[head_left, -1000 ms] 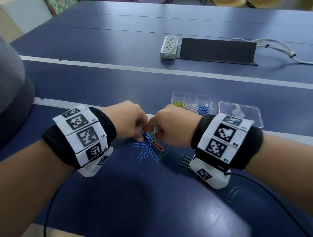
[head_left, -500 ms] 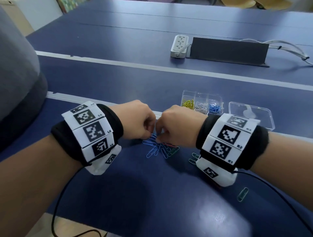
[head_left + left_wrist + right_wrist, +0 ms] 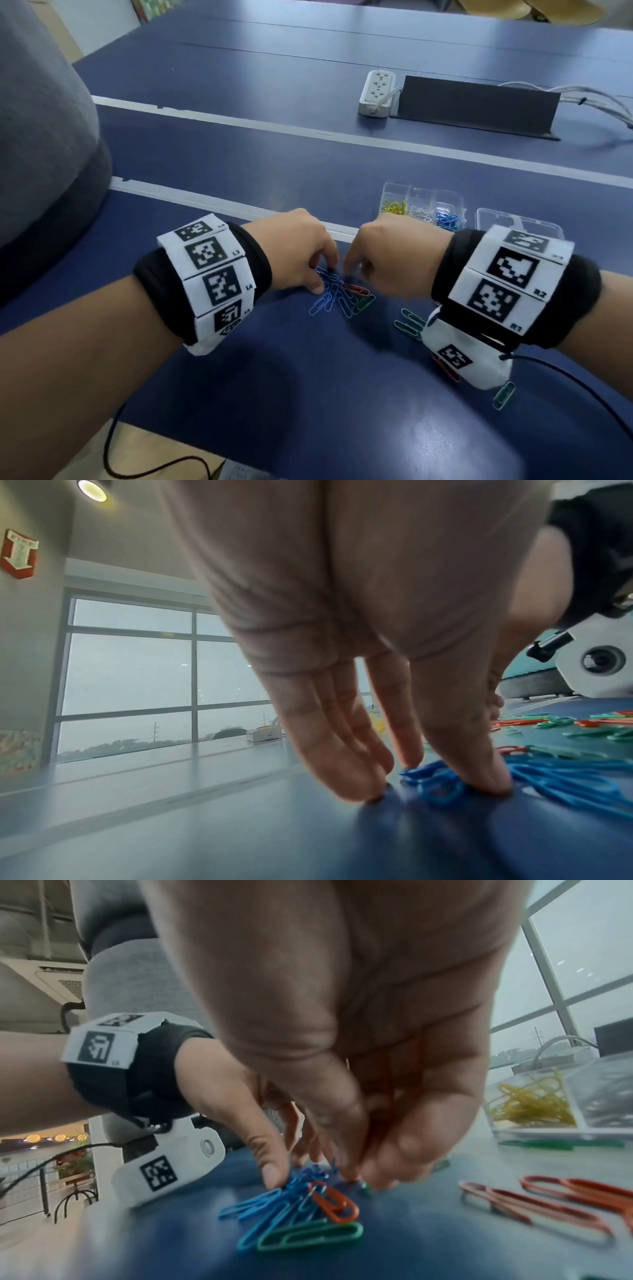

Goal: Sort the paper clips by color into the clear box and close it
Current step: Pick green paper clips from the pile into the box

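A small pile of blue paper clips lies on the blue table with a red clip and a green clip on it. My left hand pinches the pile's far end; in the left wrist view, thumb and forefinger squeeze the blue clips. My right hand has its fingertips bunched on the table at the pile; what they pinch is hidden. Behind stands the clear box, open, with yellow, white and blue clips in separate compartments. Its lid lies to the right.
Loose green clips and a red one lie by my right wrist, another green clip nearer me. A power strip and black cable cover sit far back. A person in grey is at left.
My two hands have drawn slightly apart, uncovering the red and green clips. The left fingertips have come down on the blue clips.
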{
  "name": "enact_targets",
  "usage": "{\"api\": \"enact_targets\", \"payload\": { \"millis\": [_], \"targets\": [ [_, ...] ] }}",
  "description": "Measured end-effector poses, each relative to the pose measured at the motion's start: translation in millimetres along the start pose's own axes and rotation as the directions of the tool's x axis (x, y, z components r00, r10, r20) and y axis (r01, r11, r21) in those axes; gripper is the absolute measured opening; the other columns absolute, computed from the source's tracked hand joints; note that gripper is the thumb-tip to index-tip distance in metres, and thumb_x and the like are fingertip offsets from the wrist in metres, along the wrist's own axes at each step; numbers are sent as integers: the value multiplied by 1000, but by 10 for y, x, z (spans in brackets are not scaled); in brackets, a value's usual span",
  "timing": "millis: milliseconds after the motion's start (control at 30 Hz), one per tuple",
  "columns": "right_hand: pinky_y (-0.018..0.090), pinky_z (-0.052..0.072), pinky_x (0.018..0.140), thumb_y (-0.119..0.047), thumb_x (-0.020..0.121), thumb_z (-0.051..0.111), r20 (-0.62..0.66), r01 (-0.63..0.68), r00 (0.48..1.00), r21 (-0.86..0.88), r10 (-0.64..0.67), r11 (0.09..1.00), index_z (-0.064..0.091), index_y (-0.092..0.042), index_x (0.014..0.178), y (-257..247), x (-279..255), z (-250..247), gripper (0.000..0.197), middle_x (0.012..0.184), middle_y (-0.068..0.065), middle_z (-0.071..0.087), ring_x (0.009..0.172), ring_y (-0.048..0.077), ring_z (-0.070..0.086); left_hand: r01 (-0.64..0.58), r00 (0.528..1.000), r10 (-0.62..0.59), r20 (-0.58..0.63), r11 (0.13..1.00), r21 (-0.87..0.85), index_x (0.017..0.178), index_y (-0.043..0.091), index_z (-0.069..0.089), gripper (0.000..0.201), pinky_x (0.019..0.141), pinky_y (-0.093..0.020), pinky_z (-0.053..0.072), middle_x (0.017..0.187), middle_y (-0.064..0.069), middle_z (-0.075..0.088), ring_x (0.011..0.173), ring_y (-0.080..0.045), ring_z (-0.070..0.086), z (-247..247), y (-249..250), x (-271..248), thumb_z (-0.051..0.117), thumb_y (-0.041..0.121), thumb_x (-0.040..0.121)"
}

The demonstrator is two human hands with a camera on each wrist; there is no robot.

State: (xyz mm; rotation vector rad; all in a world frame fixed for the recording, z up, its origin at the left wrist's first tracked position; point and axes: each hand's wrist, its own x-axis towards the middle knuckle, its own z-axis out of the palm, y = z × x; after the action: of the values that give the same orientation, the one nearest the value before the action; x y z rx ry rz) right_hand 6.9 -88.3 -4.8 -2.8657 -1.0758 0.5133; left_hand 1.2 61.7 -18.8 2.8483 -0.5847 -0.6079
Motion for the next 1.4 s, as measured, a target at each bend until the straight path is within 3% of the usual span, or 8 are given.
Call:
{"api": "enact_targets", "payload": {
  "millis": [233,500,633,800,933,1100,1300,1400],
  "targets": [
    [33,54,78,-22,82,52,-44,39,998,57,-37,998,74,-22,92,-43,-118,47,24,87,3,74,83,27,65,10,1000,-10,-21,1000,1,67,29,62,12,76,-35,55,74,7,64,75,-14,60,13,3,-47,68,31,77],
    [26,48,75,-14,83,51,-71,-52,996,40,54,998,71,-23,104,-1,-104,-14,31,93,9,70,89,31,61,18,1000,-20,-16,995,-99,76,29,62,11,70,-25,49,72,5,69,68,-9,58,-32,-2,-117,69,21,78],
    [25,38,66,-14,82,49,-11,-46,999,-18,46,999,67,-19,110,-125,-71,60,34,76,9,49,72,28,45,21,1000,-21,-3,994,-109,96,29,68,19,72,-25,46,68,8,60,66,-9,53,-20,5,-141,63,16,83],
    [27,39,67,-21,84,57,-19,-32,999,6,32,999,67,-12,101,-218,-33,84,21,96,10,66,84,30,55,65,998,-62,32,992,-106,80,30,48,20,75,-26,41,82,7,58,77,-16,48,39,-2,-135,42,12,86],
    [28,34,64,-32,81,66,0,-13,1000,-76,13,997,66,-14,102,-280,-31,85,28,63,-3,40,77,21,45,63,996,-56,68,992,-108,89,23,57,18,78,-35,51,87,7,62,81,-18,57,63,30,-136,56,33,74],
    [27,36,66,-19,83,58,-37,-11,999,-24,10,1000,66,-15,105,-260,-6,106,24,100,7,65,86,26,56,45,999,-44,18,998,-34,61,31,47,29,58,-23,39,66,11,52,63,-5,49,64,123,-136,74,29,71],
    [26,46,67,-18,73,61,-19,-81,997,29,81,996,71,-19,100,-169,38,119,28,95,7,69,80,28,59,56,996,-52,-72,997,50,88,18,69,17,75,-28,50,85,2,69,84,-19,60,37,127,-134,56,12,79],
    [29,55,73,-21,73,60,-40,-120,991,86,124,989,73,-17,92,-115,54,113,24,90,9,71,83,31,64,84,996,-82,-40,996,34,76,22,60,11,66,-25,44,70,8,54,75,-17,51,48,119,-135,59,11,74]
  ]
}}
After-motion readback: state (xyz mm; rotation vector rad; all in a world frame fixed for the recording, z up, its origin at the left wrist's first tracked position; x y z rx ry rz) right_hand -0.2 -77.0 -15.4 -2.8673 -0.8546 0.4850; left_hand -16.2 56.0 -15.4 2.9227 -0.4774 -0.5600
